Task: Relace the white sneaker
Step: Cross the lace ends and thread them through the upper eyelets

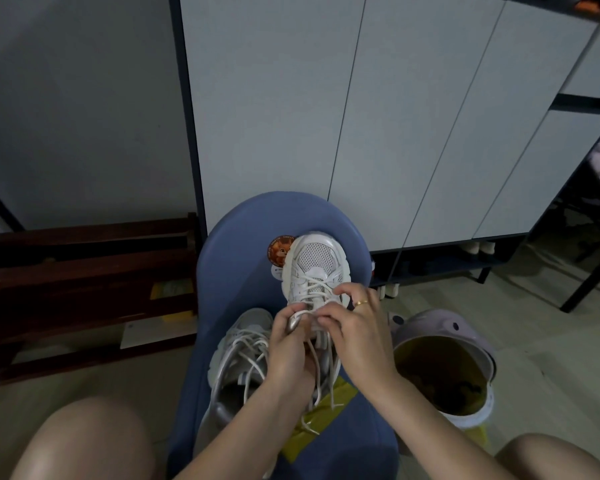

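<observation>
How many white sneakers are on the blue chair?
2. One sneaker lies toe away under both hands, being laced. The second sneaker sits nearer, to its left, partly behind the left forearm. More shoes may hide under the cabinet.

I see a dim room. A tall cabinet [378, 116] with pale grey doors and a dark frame stands ahead, beside a grey wall [77, 105]. A dark wooden rack [84, 271] is at the left, on the beige floor [551, 341].
</observation>
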